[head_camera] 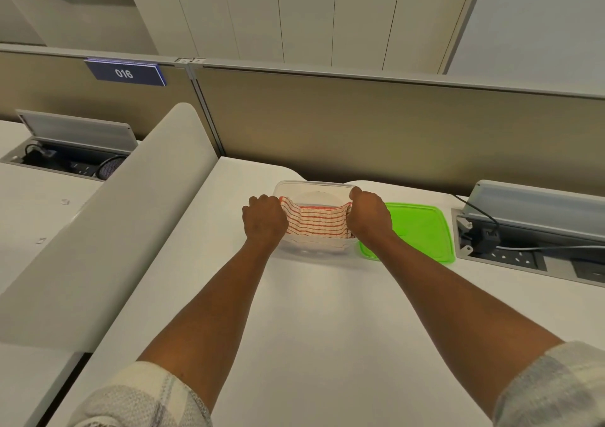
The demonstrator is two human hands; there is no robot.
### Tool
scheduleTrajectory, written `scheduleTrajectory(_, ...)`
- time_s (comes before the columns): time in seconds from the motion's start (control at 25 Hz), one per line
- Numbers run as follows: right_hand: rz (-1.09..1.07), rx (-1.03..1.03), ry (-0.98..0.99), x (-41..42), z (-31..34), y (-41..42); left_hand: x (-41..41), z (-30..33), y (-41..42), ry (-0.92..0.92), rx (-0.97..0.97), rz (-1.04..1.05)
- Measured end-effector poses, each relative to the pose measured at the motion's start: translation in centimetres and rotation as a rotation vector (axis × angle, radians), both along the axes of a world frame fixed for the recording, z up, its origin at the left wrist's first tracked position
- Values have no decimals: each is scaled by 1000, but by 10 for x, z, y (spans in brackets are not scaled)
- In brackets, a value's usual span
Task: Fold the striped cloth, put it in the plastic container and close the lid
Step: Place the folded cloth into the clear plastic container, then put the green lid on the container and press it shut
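Note:
The folded cloth (316, 222), white with red-orange stripes, hangs stretched between my two hands over the open clear plastic container (312, 186). My left hand (264, 221) grips its left end and my right hand (370, 217) grips its right end. The cloth's lower edge dips inside the container's front part. A bright green lid (422, 230) lies flat on the desk just right of the container, partly under my right wrist.
The white desk (311, 312) is bounded by a beige partition (393, 125) close behind the container. An open cable box (523, 240) with sockets and wires sits at the right. A white divider (137, 203) rises on the left, with a second cable box (68, 151) beyond.

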State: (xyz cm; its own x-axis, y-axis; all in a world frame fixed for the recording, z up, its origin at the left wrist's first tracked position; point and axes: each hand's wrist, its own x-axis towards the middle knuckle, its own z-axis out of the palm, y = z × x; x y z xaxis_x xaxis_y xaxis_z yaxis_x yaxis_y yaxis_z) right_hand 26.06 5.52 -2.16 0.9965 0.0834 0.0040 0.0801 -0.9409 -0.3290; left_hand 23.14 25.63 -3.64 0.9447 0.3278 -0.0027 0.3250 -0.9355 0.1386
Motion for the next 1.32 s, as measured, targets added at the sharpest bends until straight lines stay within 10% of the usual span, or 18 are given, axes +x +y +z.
scheduleTrajectory(0.44,-163,176,-40,-28,-24,-90,-35,7,-83,-397,64,-426)
scheduleTrajectory(0.72,-155,71,71,-51,-40,-159,-65,-14,-169,-303,57,-880)
scheduleTrajectory(1.32,-27,20,195,-52,-65,-204,-49,-46,-196,7,158,-658)
